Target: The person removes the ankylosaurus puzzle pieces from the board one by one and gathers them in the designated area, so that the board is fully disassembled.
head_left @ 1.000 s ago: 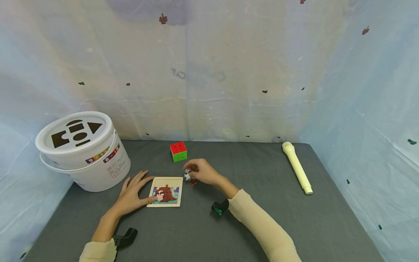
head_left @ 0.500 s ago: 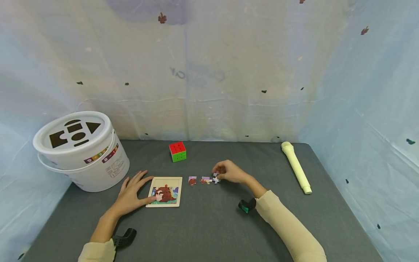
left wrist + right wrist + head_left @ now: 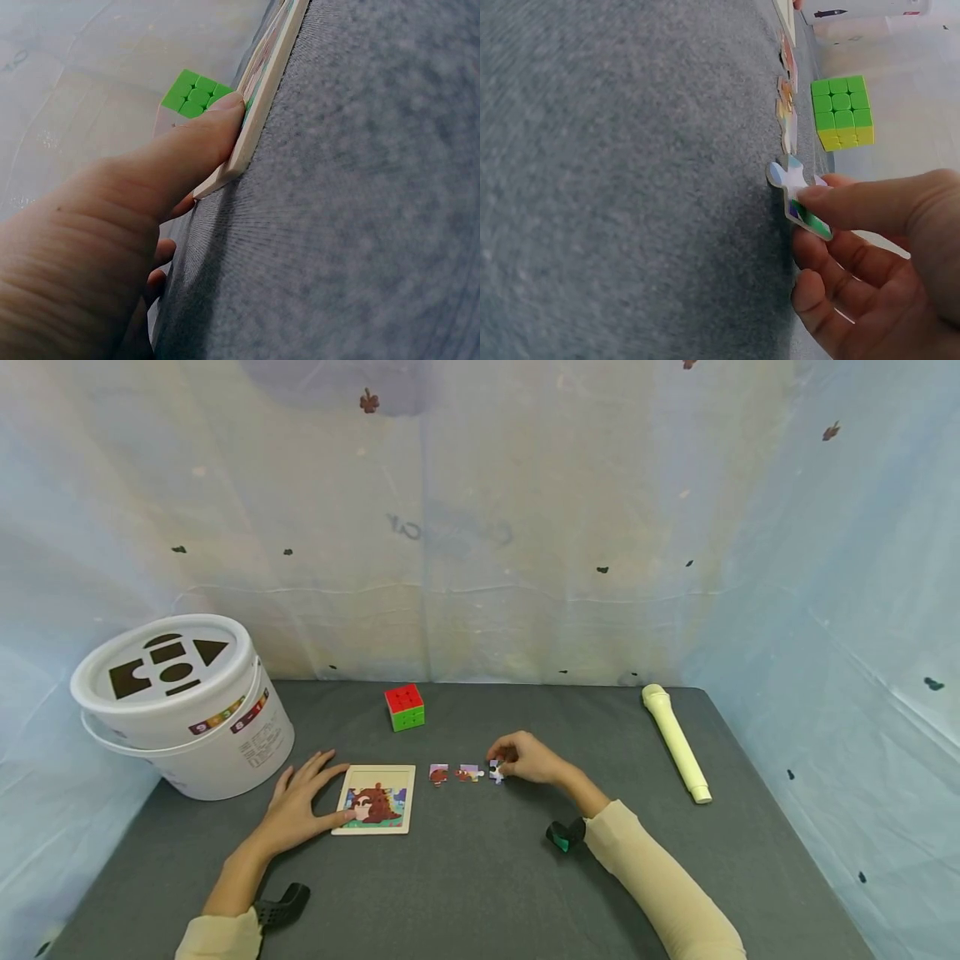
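Puzzle piece point(image 3: 795, 177) sits between pinching thumb and fingers of right hand point(image 3: 529, 757), left hand point(image 3: 295, 807) spread

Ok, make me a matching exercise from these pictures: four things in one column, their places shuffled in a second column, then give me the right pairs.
Things
1. Red-topped, green-sided puzzle cube
2. Pale yellow microphone-shaped stick
3. Square pale wooden jigsaw board
4. Small multicoloured jigsaw piece

Places
A. Pinched by the right hand
B. Lying toward the right edge of the table
C. Touched by the left hand
D. Beyond the jigsaw board, toward the table's back edge

Right pairs: 1-D, 2-B, 3-C, 4-A
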Tool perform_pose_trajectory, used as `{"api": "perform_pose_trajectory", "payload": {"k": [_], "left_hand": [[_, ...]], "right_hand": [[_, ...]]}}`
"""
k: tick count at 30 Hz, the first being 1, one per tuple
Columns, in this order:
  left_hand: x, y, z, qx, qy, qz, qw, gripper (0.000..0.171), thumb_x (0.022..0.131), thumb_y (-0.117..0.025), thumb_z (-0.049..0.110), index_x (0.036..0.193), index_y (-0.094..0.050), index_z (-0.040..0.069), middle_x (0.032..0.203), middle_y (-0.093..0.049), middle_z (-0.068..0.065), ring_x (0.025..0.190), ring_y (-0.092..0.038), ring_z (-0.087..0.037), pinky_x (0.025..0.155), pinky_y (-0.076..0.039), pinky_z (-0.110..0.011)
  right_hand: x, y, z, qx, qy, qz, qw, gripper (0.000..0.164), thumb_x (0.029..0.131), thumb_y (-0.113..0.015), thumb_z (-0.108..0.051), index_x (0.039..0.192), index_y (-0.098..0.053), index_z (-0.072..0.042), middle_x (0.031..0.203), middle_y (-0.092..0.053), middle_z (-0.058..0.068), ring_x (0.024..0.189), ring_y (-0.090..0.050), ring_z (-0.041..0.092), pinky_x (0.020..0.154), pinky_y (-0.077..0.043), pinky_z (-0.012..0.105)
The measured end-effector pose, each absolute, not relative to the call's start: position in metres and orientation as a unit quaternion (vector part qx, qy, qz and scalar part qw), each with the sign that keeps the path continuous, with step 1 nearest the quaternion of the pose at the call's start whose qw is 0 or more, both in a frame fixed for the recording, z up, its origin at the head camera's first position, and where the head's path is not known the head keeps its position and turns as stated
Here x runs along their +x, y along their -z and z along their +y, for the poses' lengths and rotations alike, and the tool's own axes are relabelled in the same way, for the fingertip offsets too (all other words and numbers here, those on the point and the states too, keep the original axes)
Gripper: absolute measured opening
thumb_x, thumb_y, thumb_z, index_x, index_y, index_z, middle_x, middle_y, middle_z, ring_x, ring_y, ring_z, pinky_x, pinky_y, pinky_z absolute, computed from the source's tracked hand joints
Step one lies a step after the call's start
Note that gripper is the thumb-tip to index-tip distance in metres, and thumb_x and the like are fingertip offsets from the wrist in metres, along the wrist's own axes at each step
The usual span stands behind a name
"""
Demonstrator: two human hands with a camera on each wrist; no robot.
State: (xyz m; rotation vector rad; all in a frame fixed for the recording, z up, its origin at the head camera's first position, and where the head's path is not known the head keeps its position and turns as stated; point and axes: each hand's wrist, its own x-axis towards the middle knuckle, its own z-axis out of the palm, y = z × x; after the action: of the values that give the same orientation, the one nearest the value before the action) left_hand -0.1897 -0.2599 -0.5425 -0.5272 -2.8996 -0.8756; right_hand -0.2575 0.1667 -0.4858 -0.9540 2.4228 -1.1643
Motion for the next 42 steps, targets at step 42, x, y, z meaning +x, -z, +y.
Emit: {"api": "perform_pose_trajectory", "payload": {"k": [42], "left_hand": [[-0.188, 0.538, -0.259, -0.171, 0.283, -0.943, 0.041, 0.083, 0.078, -0.079, 0.055, 0.143, -0.053, 0.012, 0.157, -0.031, -0.022, 0.145, -0.020, -0.048, 0.110, -0.004, -0.072]], "right_hand": [[-0.245, 0.488, 0.157, -0.315, 0.306, 0.894, 0.088, 0.021, 0.087, -0.073, 0.004, 0.107, -0.069, 0.001, 0.105, -0.063, 0.009, 0.096, -0.061, 0.025, 0.085, -0.052, 0.041]]}}
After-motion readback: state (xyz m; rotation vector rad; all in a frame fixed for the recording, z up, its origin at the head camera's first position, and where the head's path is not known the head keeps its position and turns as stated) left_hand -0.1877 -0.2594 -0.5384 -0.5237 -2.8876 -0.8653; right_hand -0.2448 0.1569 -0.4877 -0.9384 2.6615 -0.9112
